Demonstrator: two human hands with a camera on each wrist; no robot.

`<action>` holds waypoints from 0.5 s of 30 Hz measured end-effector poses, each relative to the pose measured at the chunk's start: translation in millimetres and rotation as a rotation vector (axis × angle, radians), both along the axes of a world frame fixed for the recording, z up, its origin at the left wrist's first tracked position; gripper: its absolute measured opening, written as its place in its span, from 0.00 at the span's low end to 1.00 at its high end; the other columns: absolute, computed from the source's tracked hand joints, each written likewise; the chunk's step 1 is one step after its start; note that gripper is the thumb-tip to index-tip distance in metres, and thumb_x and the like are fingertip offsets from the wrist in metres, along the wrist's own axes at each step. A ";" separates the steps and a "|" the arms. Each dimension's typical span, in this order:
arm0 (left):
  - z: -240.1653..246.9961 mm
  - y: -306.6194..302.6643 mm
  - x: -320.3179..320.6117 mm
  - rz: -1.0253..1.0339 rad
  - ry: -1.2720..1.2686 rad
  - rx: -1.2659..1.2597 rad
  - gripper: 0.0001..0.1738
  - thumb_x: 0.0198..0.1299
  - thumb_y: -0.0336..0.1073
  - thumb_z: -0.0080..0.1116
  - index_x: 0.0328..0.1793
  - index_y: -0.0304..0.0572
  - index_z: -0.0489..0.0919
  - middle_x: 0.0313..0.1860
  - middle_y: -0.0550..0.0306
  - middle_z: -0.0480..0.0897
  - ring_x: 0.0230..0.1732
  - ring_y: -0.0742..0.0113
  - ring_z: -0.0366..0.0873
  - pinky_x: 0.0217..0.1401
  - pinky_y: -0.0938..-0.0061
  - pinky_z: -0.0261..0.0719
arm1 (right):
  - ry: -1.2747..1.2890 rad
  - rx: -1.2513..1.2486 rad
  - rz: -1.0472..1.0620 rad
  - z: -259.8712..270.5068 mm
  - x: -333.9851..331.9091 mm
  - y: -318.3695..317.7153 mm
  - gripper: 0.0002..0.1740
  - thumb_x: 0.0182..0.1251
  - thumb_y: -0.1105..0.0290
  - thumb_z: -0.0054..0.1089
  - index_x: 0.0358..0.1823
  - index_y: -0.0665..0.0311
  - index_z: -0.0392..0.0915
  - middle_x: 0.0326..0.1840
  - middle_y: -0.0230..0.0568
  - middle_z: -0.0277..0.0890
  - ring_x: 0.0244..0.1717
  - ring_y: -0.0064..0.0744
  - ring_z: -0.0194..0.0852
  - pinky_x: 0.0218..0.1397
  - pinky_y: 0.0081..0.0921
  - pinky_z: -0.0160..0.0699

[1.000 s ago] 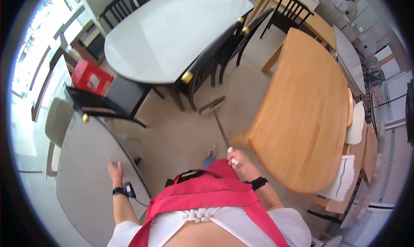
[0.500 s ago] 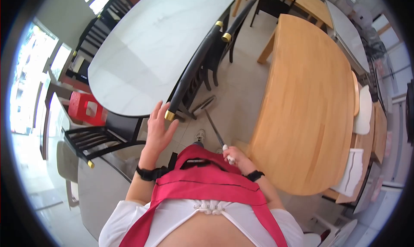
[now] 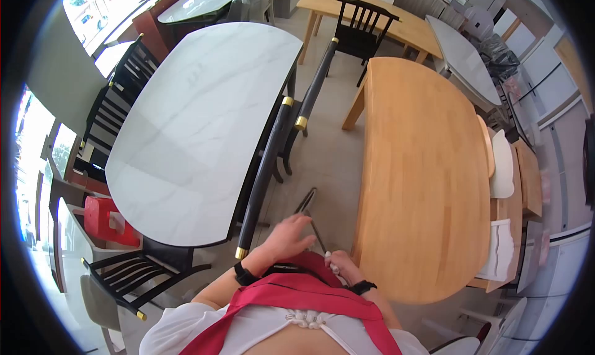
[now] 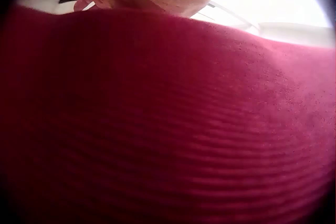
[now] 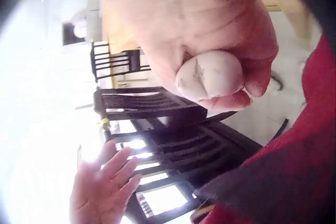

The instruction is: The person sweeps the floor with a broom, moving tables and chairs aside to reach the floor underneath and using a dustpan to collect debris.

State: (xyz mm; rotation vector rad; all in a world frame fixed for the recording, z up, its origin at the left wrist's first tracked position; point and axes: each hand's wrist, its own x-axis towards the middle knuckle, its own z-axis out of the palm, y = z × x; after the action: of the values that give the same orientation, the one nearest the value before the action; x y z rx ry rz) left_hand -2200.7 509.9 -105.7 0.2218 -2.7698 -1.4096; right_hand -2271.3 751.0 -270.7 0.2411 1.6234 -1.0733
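My right hand grips the white handle of a long thin pole, whose flat mop-like head is down on the floor. In the right wrist view the fingers curl round the handle's rounded white end. My left hand, fingers extended and holding nothing, is in front of the red apron, left of the handle. Spread fingers of the left hand also show in the right wrist view. Red cloth fills most of the left wrist view.
A white marble-look table stands at left, with black chairs, one along its right side. A wooden table is at right. Floor runs between them. A red stool and another black chair are at lower left.
My left hand has moved right, from beside the black chair's gold-tipped end to in front of the apron. The right hand still grips the handle. The white table shows more fully.
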 end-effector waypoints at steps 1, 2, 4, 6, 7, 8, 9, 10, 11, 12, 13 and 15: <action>0.6 4.3 -8.2 -0.038 -0.121 0.089 0.30 0.54 0.47 0.59 0.57 0.34 0.71 0.56 0.37 0.74 0.58 0.43 0.71 0.60 0.61 0.70 | 0.003 -0.023 -0.040 4.2 -1.4 1.7 0.04 0.38 0.79 0.59 0.18 0.69 0.73 0.14 0.39 0.70 0.13 0.31 0.68 0.14 0.26 0.62; -8.0 9.1 -17.2 -0.050 -0.162 0.121 0.30 0.55 0.48 0.58 0.58 0.32 0.71 0.56 0.37 0.74 0.58 0.44 0.72 0.60 0.61 0.70 | 0.019 -0.043 -0.065 8.3 -5.2 6.1 0.04 0.38 0.79 0.58 0.18 0.69 0.72 0.14 0.39 0.69 0.13 0.31 0.68 0.14 0.26 0.61; -42.2 19.8 -39.2 -0.073 -0.253 0.185 0.32 0.57 0.50 0.57 0.59 0.29 0.70 0.56 0.36 0.73 0.57 0.46 0.73 0.60 0.63 0.70 | 0.045 -0.083 -0.115 43.5 -19.0 6.1 0.04 0.39 0.79 0.57 0.19 0.69 0.71 0.14 0.38 0.68 0.13 0.30 0.67 0.13 0.27 0.61; -85.6 30.1 -64.0 -0.045 -0.432 0.313 0.32 0.59 0.51 0.56 0.60 0.31 0.69 0.59 0.37 0.72 0.55 0.49 0.75 0.57 0.63 0.71 | 0.078 -0.069 -0.084 71.4 -36.3 6.9 0.05 0.36 0.80 0.58 0.19 0.70 0.72 0.15 0.37 0.69 0.14 0.30 0.68 0.14 0.28 0.61; -86.5 38.5 -74.5 -0.033 -0.522 0.376 0.32 0.59 0.52 0.55 0.60 0.31 0.69 0.60 0.37 0.72 0.55 0.51 0.76 0.56 0.63 0.72 | 0.095 -0.061 -0.071 81.7 -43.9 9.5 0.06 0.35 0.80 0.59 0.19 0.70 0.72 0.16 0.37 0.69 0.14 0.30 0.68 0.15 0.28 0.62; -84.3 49.0 -83.2 0.059 -0.670 0.506 0.32 0.60 0.52 0.55 0.60 0.30 0.69 0.58 0.37 0.73 0.54 0.52 0.76 0.55 0.63 0.72 | 0.080 -0.074 -0.077 90.1 -48.4 10.9 0.07 0.36 0.80 0.58 0.21 0.70 0.73 0.17 0.36 0.70 0.15 0.29 0.68 0.15 0.28 0.62; -60.0 56.0 -99.9 0.151 -0.810 0.632 0.32 0.60 0.51 0.55 0.59 0.29 0.69 0.57 0.38 0.74 0.54 0.53 0.75 0.55 0.62 0.73 | 0.075 -0.092 -0.084 97.0 -54.7 7.4 0.08 0.37 0.80 0.57 0.24 0.70 0.73 0.18 0.36 0.70 0.15 0.28 0.68 0.16 0.27 0.62; -46.5 64.8 -112.7 0.245 -0.951 0.755 0.32 0.60 0.51 0.55 0.59 0.28 0.68 0.55 0.39 0.75 0.53 0.54 0.75 0.54 0.62 0.73 | 0.068 -0.108 -0.093 100.2 -58.7 5.0 0.09 0.38 0.81 0.57 0.26 0.69 0.74 0.19 0.35 0.71 0.16 0.27 0.68 0.17 0.26 0.62; -57.8 75.7 -122.6 0.307 -0.979 0.903 0.30 0.60 0.50 0.55 0.57 0.27 0.70 0.51 0.40 0.77 0.50 0.54 0.76 0.51 0.61 0.74 | 0.066 -0.192 -0.121 96.8 -59.4 3.0 0.09 0.40 0.80 0.57 0.28 0.68 0.73 0.21 0.34 0.71 0.18 0.27 0.68 0.19 0.25 0.64; -82.4 85.5 -134.7 0.370 -1.005 1.050 0.29 0.60 0.49 0.55 0.54 0.26 0.71 0.46 0.40 0.78 0.46 0.53 0.77 0.47 0.61 0.75 | 0.065 -0.277 -0.150 90.3 -59.2 -0.5 0.10 0.42 0.80 0.56 0.30 0.66 0.73 0.23 0.34 0.71 0.20 0.26 0.69 0.20 0.24 0.65; -105.8 93.3 -146.8 0.434 -1.028 1.195 0.27 0.59 0.47 0.55 0.52 0.25 0.72 0.42 0.41 0.80 0.43 0.53 0.78 0.43 0.61 0.77 | 0.066 -0.364 -0.180 87.2 -61.1 -1.2 0.10 0.44 0.79 0.56 0.31 0.65 0.72 0.25 0.33 0.71 0.21 0.25 0.69 0.22 0.23 0.67; -148.2 95.3 -166.2 0.418 -0.834 1.012 0.20 0.56 0.41 0.58 0.44 0.27 0.74 0.34 0.41 0.79 0.40 0.51 0.80 0.40 0.61 0.79 | 0.291 -0.565 -0.238 103.9 -65.7 2.8 0.11 0.50 0.75 0.57 0.37 0.62 0.73 0.32 0.31 0.71 0.27 0.25 0.69 0.26 0.23 0.68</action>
State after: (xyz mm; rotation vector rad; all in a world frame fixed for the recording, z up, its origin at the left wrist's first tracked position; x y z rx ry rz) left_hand -2366.9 605.2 -253.9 1.5683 -1.7989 -2.8337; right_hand -2337.1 753.9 -166.7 -0.1075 1.4911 -1.7671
